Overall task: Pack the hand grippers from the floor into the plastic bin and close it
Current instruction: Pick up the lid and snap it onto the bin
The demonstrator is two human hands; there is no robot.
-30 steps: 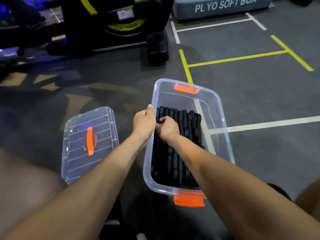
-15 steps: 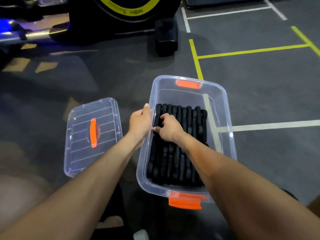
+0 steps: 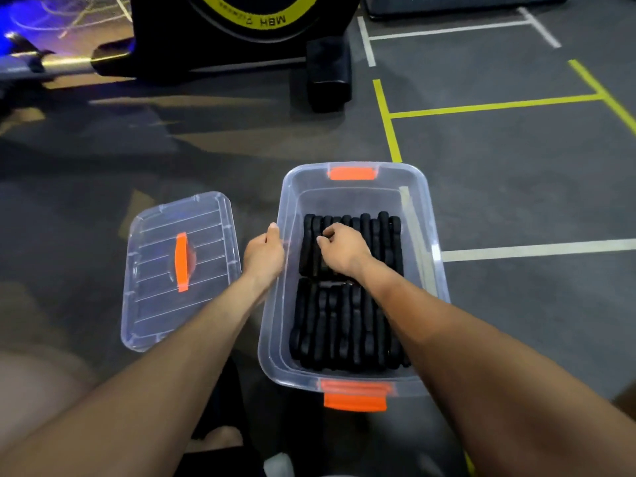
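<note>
Hand grippers (image 3: 347, 325) fill clear bin (image 3: 432, 242); right hand (image 3: 344, 251) fingers curled, tucking far row; left hand (image 3: 263, 256) grips rim. Next: fetch lid (image 3: 155, 270) lying beside bin.

On the grey floor (image 3: 516, 187), the left hand (image 3: 263, 254) grips the clear plastic bin (image 3: 426, 201) at its rim while the right hand (image 3: 344, 247) rests curled on black hand grippers (image 3: 344, 325) packed inside, the lid (image 3: 179, 270) lying just beside it.

**Gym floor**

Looks like a gym: dark rubber floor (image 3: 516, 173) taped into yellow lines (image 3: 495, 105) and white lines (image 3: 537, 250), black exercise machine (image 3: 247, 25) with yellow-ringed wheel, grey padded plyo box (image 3: 464, 3) behind.
</note>
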